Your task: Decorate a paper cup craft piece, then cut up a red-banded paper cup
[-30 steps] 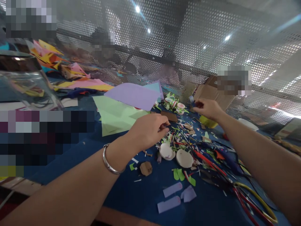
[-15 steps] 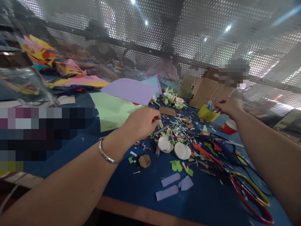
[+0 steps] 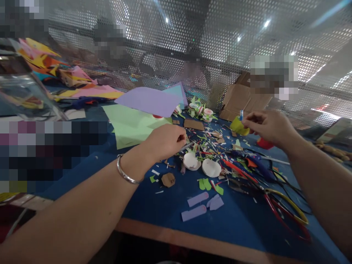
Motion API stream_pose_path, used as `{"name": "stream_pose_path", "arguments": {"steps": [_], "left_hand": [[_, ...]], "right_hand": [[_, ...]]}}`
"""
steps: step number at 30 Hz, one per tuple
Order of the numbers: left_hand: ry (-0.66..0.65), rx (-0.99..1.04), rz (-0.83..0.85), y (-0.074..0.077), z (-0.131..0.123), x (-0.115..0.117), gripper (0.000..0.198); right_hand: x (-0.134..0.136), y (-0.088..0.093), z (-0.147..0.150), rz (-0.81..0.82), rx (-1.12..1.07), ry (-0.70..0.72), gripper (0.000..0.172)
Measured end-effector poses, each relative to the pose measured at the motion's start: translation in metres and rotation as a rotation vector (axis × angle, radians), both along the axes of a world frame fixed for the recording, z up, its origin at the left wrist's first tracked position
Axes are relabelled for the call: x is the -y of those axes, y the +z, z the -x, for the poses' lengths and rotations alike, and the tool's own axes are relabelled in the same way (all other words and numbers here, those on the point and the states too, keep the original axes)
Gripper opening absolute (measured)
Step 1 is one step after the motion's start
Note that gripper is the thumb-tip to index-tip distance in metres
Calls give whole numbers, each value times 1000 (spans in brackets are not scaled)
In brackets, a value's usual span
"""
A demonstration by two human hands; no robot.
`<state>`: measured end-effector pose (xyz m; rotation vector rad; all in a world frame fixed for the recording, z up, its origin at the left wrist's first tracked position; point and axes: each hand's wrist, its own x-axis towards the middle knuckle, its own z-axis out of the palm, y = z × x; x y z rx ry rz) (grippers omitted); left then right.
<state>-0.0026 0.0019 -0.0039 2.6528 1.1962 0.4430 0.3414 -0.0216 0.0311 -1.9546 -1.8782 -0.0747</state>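
My left hand point(image 3: 168, 140) is closed with curled fingers above the paper scraps; whatever is in it is hidden. Just beside its fingertips a thin grey stick point(image 3: 188, 145) lies among the scraps. My right hand point(image 3: 265, 124) is pinched near a small yellow container point(image 3: 238, 126), from which a blue-and-white piece point(image 3: 241, 115) stands up. What its fingers hold, if anything, cannot be made out. Between the hands and closer to me lie a white paper disc point(image 3: 191, 162) and a second white disc point(image 3: 211, 168). Purple paper strips point(image 3: 194, 213) lie nearer the front edge.
Red-and-yellow-handled scissors point(image 3: 287, 205) and a blue-handled tool point(image 3: 262, 167) with cables lie on the right. Green paper point(image 3: 132, 128) and purple paper point(image 3: 151, 101) lie behind my left hand. Cardboard point(image 3: 238, 101) leans on the perforated screen point(image 3: 165, 44). A clear jar point(image 3: 30, 91) stands far left.
My right hand has come slightly nearer and lower, now partly covering the red cup beside the yellow container. My left hand stays closed in nearly the same place. The view has tilted slightly.
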Motion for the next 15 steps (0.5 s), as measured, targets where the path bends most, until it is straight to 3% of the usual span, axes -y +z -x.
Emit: {"name": "stream_pose_path", "arguments": {"steps": [5, 11, 13, 15], "left_hand": [[-149, 56, 60, 13, -4, 20, 15], [-476, -54, 165, 17, -13, 53, 11], [-482, -74, 174, 18, -12, 54, 11], [-410, -74, 142, 19, -9, 51, 11]], "right_hand": [[62, 1, 45, 29, -28, 191, 36], [88, -9, 67, -55, 24, 419, 24], [90, -12, 65, -79, 36, 438, 23], [92, -14, 62, -78, 40, 439, 24]]}}
